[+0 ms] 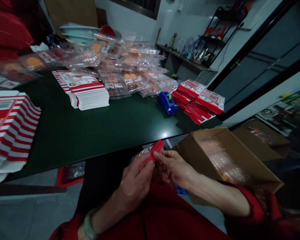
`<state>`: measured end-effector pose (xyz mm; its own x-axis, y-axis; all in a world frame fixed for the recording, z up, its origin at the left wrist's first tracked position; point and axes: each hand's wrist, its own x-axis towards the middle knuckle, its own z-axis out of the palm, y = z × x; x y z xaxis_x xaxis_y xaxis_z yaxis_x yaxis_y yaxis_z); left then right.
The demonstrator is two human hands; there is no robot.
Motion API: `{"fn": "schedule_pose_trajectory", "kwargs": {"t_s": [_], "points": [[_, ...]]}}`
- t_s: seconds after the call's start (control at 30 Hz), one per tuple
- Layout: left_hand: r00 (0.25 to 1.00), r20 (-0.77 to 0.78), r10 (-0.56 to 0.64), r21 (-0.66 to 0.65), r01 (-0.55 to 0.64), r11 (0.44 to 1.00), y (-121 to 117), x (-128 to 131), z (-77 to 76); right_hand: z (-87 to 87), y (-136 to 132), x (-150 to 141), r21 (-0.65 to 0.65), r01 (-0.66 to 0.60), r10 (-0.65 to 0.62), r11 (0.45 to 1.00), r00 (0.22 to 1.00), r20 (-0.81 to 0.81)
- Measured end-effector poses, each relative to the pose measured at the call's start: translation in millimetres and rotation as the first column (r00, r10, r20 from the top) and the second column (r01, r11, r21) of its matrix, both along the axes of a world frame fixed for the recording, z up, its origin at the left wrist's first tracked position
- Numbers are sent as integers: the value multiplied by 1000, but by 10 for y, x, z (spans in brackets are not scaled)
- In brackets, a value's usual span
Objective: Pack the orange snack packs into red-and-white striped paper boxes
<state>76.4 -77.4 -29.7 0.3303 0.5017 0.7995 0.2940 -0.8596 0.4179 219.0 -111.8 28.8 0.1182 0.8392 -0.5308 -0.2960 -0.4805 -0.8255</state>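
Just off the table's front edge, both my hands are at a red-and-white printed cardboard box (157, 146). My left hand (136, 181) is closed around its near side, fingers wrapped over the red panel. With thumb and fingers pinched, my right hand (173, 166) grips the box's right end. Much of the box is hidden behind my fingers, so I cannot tell how far it is folded. A blue tape dispenser (168, 104) stands on the table beyond, beside a stack of red printed boxes (200, 98).
Flat striped cartons lie stacked in the table's middle (92, 93) and at left (15, 133). Clear packets (132, 63) are heaped along the back of the dark green table (95, 133). An open cardboard carton (252, 156) holding packets stands at my right.
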Motion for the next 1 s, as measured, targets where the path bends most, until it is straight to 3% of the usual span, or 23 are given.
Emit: {"fn": "schedule_pose_trajectory", "kwargs": {"t_s": [0.1, 0.23, 0.4, 0.47, 0.6, 0.73, 0.8, 0.9, 1.0], "points": [[997, 71, 33, -64, -28, 998, 7, -41, 182, -184, 7, -129, 170, -12, -9, 985, 992, 124], [988, 137, 72, -167, -48, 985, 52, -172, 439, -370, 155, -295, 280, 37, -66, 959, 993, 94], [917, 322, 234, -329, -124, 936, 233, -410, 540, -537, 372, -209, 350, 126, -250, 928, 909, 335], [842, 440, 312, -400, -127, 908, 334, -493, 514, -583, 368, -97, 352, 138, -272, 926, 890, 366], [650, 611, 452, -538, -78, 839, 519, -613, 426, -649, 236, 99, 249, -23, -48, 968, 961, 273], [453, 646, 615, -662, -70, 747, 614, -668, 364, -624, 111, 108, 173, 151, -151, 973, 988, -12], [386, 644, 661, -692, -75, 718, 610, -671, 341, -547, 85, 44, 137, 169, -144, 976, 974, -177], [407, 572, 712, -770, -31, 637, 543, -714, 317, -421, 110, -45, 131, 136, -97, 982, 958, -268], [609, 460, 646, -842, 69, 534, 453, -898, 309, -382, 197, -23, 182, 135, -86, 974, 963, -257]]}}
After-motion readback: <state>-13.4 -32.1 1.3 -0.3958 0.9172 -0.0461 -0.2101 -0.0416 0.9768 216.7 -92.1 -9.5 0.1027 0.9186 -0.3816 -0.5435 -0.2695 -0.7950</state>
